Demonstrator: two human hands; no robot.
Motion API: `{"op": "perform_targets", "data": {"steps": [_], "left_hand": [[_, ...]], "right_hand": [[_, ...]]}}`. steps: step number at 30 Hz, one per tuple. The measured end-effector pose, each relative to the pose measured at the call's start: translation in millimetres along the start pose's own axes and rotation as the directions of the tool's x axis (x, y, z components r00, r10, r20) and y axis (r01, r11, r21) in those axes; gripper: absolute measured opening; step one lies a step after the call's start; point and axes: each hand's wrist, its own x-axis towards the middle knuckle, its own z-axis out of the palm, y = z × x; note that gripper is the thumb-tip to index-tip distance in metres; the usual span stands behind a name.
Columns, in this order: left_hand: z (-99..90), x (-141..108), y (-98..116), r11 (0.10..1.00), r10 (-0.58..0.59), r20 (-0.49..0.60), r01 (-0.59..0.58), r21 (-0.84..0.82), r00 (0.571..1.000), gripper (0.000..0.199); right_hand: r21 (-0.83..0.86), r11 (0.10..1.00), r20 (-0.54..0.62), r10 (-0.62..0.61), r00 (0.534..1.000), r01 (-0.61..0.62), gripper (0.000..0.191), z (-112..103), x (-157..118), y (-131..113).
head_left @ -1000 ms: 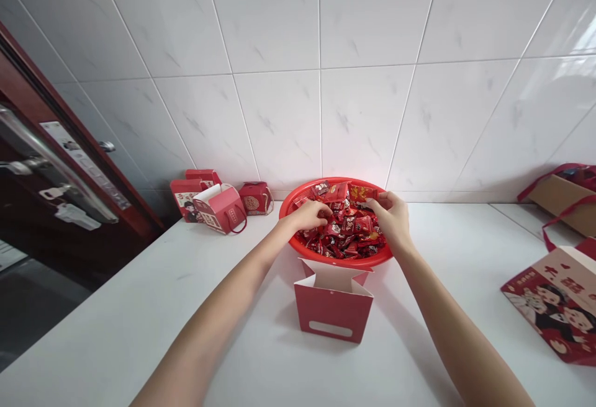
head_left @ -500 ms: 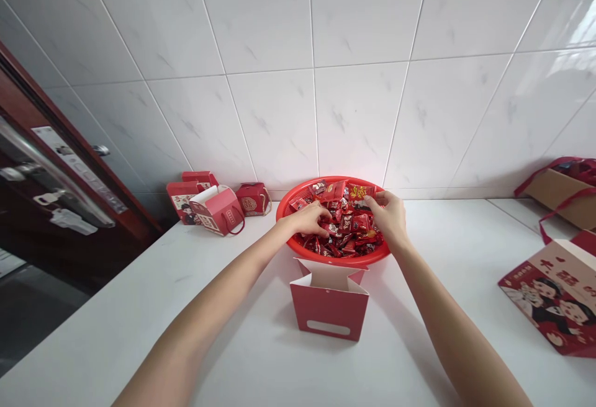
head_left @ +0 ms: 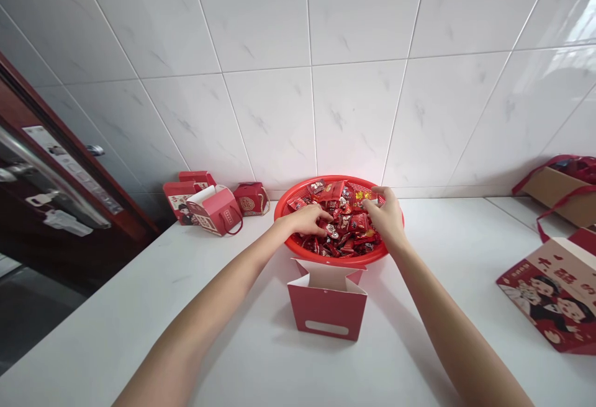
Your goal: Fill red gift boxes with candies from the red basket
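Note:
A red oval plastic basket (head_left: 280, 208) holds a heap of red-wrapped candies (head_left: 344, 224). Inside its left part, my left hand (head_left: 310, 219) reaches down with curled fingers, thumb and forefinger at a small red-and-white wrapped candy (head_left: 332, 231). On the right side, my right hand (head_left: 387, 213) pinches a red candy packet with gold print (head_left: 364, 196) between thumb and fingers. Directly in front of the basket, between my forearms, stands a red paper gift box (head_left: 326, 311) with its top open. How deep its inside goes is partly hidden.
Several small red gift boxes (head_left: 215, 210) stand at the back left by the tiled wall (head_left: 261, 128). A printed gift box (head_left: 554, 295) lies at the right edge, with a brown carton (head_left: 559, 193) and red ribbon behind. A dark door (head_left: 60, 208) with keys is at left.
My left fingers have shifted slightly among the candies, and a red-and-white candy now shows at their tips. My right hand has moved slightly at the packet. The view has shifted a little.

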Motion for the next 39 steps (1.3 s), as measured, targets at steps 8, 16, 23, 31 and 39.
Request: {"op": "perform_targets", "data": {"steps": [8, 16, 23, 31, 39], "left_hand": [[-2.0, -3, 3, 0.999, 0.004, -0.055, -0.007, -0.042, 0.998, 0.025], [-12.2, 1, 18, 0.805, 0.012, -0.379, -0.234, -0.546, 0.925, 0.035], [-13.9, 8, 36, 0.75, 0.066, -0.359, -0.284, -0.597, 0.931, 0.03], [-20.6, -8, -1, 0.955, -0.058, -0.091, 0.029, -0.294, 0.994, 0.041], [-9.2, -8, -10, 0.975, -0.162, -0.084, 0.146, -0.168, 0.983, 0.01]], "right_hand": [[0.03, 1.0, 0.17, -0.015, 0.985, 0.01, 0.017, 3, -1, -7], [0.111, 0.994, 0.376, -0.031, 0.926, -0.012, 0.027, 4, -1, -11], [0.311, 0.95, 0.458, -0.124, 0.88, -0.027, 0.044, 1, -4, -12], [0.265, 0.964, 0.327, -0.067, 0.943, -0.023, 0.045, 4, 1, -6], [0.266, 0.964, 0.273, -0.067, 0.96, -0.008, 0.043, 2, -1, -8]]}}
